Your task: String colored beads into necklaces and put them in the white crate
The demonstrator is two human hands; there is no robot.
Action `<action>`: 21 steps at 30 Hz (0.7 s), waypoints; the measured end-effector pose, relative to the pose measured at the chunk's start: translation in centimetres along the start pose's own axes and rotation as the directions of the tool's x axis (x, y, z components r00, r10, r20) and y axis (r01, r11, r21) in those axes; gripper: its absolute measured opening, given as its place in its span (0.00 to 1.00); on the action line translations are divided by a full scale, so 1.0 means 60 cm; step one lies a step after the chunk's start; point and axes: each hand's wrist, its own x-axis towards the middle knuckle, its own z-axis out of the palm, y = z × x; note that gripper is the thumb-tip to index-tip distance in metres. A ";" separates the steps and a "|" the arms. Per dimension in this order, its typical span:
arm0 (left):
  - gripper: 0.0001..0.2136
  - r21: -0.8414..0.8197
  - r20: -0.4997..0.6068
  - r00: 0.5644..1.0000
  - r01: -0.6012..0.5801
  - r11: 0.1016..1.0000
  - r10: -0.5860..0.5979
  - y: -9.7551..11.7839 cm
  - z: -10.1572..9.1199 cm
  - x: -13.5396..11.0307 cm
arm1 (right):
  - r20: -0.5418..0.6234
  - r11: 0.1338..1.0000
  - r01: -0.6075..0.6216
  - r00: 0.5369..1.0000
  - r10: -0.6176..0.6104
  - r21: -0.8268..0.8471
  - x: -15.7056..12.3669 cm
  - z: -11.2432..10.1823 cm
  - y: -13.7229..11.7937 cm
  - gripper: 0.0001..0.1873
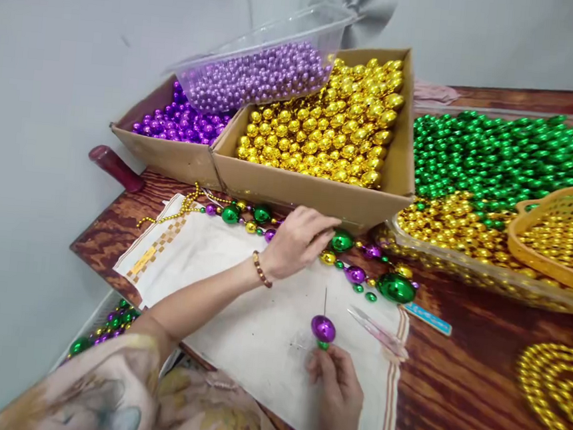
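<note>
My right hand (336, 386) pinches a thin needle (325, 302) that stands upright, with a large purple bead (323, 328) and a small green bead threaded on it just above my fingers. My left hand (297, 239) reaches forward over a white cloth (257, 319), fingers curled around loose beads beside a green bead (342, 240). A row of mixed green, purple and gold beads (361, 275) lies along the cloth's far edge, ending in a big green bead (396, 287).
Behind the cloth stand a cardboard box of gold beads (325, 121) and one of purple beads (179, 122), with a clear tub of purple beads (263, 72) tilted on top. A tray of green and gold beads (496, 160), an orange basket (560, 232), scissors (377, 330).
</note>
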 end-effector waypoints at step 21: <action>0.10 0.305 0.589 0.797 -0.068 0.950 -0.132 -0.091 0.008 0.318 | 0.028 0.994 -0.058 0.998 0.055 0.094 -0.006 -0.002 0.013 0.22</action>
